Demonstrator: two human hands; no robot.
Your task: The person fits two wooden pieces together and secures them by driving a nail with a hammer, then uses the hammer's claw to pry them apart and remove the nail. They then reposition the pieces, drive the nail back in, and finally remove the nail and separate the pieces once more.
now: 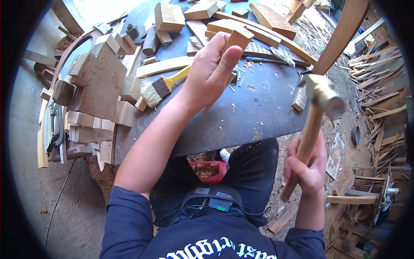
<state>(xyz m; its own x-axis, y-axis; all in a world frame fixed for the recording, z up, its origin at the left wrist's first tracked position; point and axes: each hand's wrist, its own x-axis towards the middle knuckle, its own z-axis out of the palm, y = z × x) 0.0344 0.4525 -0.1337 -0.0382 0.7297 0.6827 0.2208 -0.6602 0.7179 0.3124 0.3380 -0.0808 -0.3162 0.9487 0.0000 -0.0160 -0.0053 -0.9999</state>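
My right hand (308,166) is wrapped around the wooden handle of a hammer (307,138), raised off the right side of the table with its metal head up. Over the tabletop, my left hand (211,69) grips a piece of wood (239,39) between thumb and fingers. Much of that piece is hidden behind the hand. Beside my left wrist lies a paintbrush (174,77) with a yellow handle and pale bristles. A few nails (241,81) are scattered to the right of the left hand.
Cut wooden blocks (169,17) and curved strips crowd the back of the dark table (194,134). A wooden assembly (99,77) with clamps stands at left. A curved wooden piece (343,34) rises at right. Below sit a red container (209,170) and scrap wood (379,103).
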